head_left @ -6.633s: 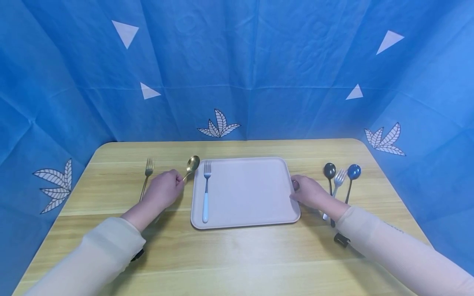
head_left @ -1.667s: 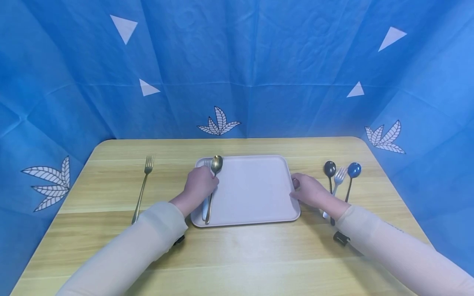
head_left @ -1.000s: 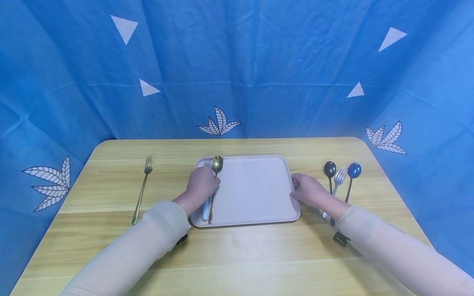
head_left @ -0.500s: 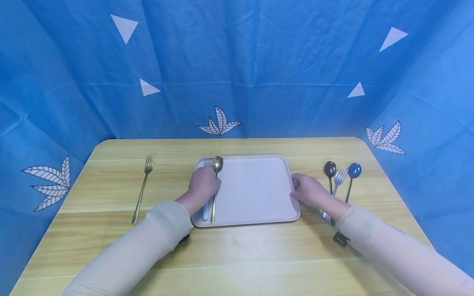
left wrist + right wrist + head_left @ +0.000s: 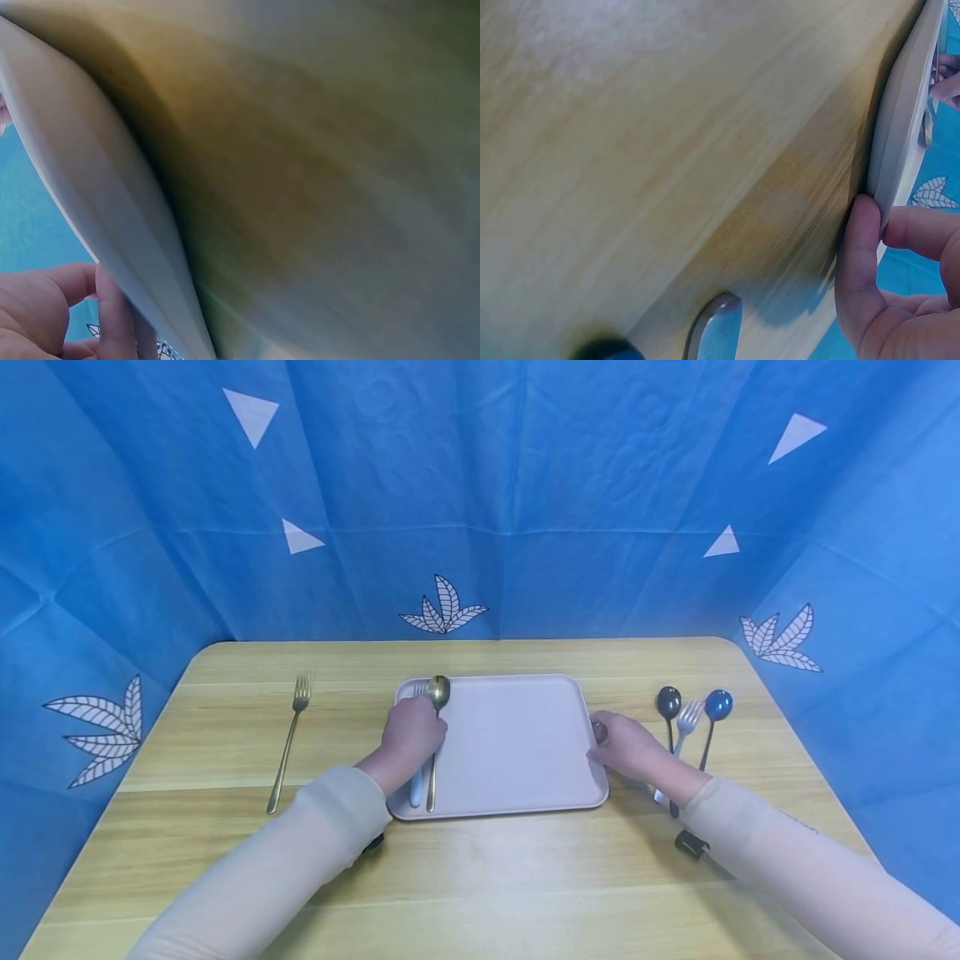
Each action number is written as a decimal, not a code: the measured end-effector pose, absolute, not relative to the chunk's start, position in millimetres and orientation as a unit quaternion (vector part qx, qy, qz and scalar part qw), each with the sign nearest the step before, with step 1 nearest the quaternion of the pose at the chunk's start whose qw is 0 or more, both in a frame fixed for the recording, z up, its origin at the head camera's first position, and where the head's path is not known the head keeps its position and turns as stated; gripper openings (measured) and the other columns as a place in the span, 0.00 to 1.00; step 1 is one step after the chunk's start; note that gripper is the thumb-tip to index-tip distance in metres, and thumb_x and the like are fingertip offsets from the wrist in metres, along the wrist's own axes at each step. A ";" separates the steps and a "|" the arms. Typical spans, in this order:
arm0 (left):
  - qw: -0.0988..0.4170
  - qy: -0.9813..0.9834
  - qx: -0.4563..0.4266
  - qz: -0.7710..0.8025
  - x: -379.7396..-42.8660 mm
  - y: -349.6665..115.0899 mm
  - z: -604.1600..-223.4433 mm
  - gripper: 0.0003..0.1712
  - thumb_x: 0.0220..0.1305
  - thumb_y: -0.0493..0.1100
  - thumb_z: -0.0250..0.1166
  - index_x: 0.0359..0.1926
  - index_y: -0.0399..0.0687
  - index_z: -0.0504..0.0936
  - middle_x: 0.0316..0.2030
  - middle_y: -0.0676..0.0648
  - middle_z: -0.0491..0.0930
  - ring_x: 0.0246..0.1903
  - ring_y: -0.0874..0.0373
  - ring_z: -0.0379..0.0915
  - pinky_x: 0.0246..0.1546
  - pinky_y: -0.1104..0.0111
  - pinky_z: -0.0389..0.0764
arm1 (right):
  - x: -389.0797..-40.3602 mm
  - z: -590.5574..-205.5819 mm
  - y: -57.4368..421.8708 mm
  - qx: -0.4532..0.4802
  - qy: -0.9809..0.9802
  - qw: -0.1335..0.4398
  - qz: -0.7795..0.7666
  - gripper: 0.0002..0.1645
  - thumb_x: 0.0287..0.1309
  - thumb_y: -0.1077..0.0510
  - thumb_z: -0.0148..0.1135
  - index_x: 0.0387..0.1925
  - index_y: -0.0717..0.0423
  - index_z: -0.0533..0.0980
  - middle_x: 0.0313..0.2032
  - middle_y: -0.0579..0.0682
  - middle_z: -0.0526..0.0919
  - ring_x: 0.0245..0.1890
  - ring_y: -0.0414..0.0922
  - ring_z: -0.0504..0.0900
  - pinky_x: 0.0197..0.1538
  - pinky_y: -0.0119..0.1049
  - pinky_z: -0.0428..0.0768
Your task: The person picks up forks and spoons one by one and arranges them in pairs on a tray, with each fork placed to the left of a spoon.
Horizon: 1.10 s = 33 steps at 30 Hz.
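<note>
On the left part of a pale pink rectangular tray [image 5: 510, 747], my left hand [image 5: 411, 735] holds a gold spoon [image 5: 439, 692] by its handle, just below the bowl. The spoon lies lengthwise beside a fork [image 5: 417, 789] with a light blue handle, partly covered by that hand. In the left wrist view, the fingers [image 5: 114, 319] show behind the tray's rim [image 5: 112, 172], and the spoon is hidden. My right hand [image 5: 628, 747] grips the tray's right edge. The right wrist view shows thumb and finger pinching the tray's rim [image 5: 900, 112].
Left of the tray lies a gold fork [image 5: 289, 743] on the wooden table [image 5: 495, 893]. To the right are a black spoon [image 5: 668, 702], a silver fork [image 5: 688, 717] and a blue spoon [image 5: 717, 704], partly behind the right forearm. A blue cloth [image 5: 480, 502] stands around the table.
My left hand has brought the gold spoon from the table left of the tray onto it, right of the blue-handled fork. Its handle end then shifted slightly right. My right hand has stayed put.
</note>
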<state>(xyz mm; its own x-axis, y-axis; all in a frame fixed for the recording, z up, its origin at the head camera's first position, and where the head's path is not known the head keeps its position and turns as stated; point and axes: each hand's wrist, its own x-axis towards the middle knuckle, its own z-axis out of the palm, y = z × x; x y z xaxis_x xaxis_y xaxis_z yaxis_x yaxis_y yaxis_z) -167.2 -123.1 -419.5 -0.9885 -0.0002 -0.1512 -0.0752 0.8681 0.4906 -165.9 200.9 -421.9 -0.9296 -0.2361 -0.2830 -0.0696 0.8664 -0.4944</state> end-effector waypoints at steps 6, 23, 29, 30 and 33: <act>0.073 0.966 -0.023 0.248 -168.8 -122.6 -421.0 0.19 0.64 0.36 0.57 0.15 0.46 0.72 0.12 0.51 0.65 0.15 0.57 0.68 0.16 0.68 0.67 | -166.1 -421.3 201.2 -0.083 0.951 0.168 -0.246 0.39 0.55 0.64 0.68 0.65 0.73 0.65 0.46 0.62 0.83 0.41 0.52 0.84 0.46 0.46 0.82; 0.081 0.966 -0.045 0.243 -168.2 -122.6 -420.0 0.17 0.66 0.39 0.58 0.18 0.44 0.76 0.19 0.46 0.76 0.18 0.56 0.74 0.16 0.68 0.73 | -166.5 -422.3 201.0 -0.089 0.951 0.166 -0.245 0.38 0.54 0.64 0.69 0.64 0.74 0.66 0.44 0.61 0.84 0.41 0.53 0.83 0.48 0.47 0.82; 0.082 0.966 -0.050 0.240 -169.7 -122.4 -419.0 0.16 0.67 0.39 0.57 0.20 0.44 0.76 0.20 0.45 0.76 0.18 0.56 0.74 0.16 0.68 0.73 | -167.5 -422.9 201.8 -0.083 0.949 0.171 -0.253 0.39 0.55 0.65 0.68 0.65 0.74 0.64 0.45 0.61 0.83 0.39 0.50 0.84 0.43 0.43 0.83; 0.082 0.966 -0.050 0.241 -169.9 -122.5 -418.6 0.16 0.66 0.39 0.57 0.20 0.44 0.76 0.20 0.45 0.76 0.18 0.56 0.74 0.15 0.68 0.73 | -167.6 -423.0 201.9 -0.083 0.948 0.171 -0.254 0.39 0.55 0.65 0.68 0.65 0.74 0.64 0.45 0.61 0.83 0.39 0.50 0.84 0.43 0.43 0.83; 0.081 0.965 -0.050 0.246 -169.6 -123.2 -417.4 0.17 0.66 0.39 0.57 0.19 0.44 0.76 0.19 0.46 0.75 0.16 0.56 0.73 0.14 0.69 0.72 | -167.9 -423.2 202.3 -0.085 0.950 0.168 -0.250 0.39 0.55 0.65 0.68 0.65 0.73 0.64 0.45 0.61 0.83 0.40 0.51 0.84 0.44 0.44 0.83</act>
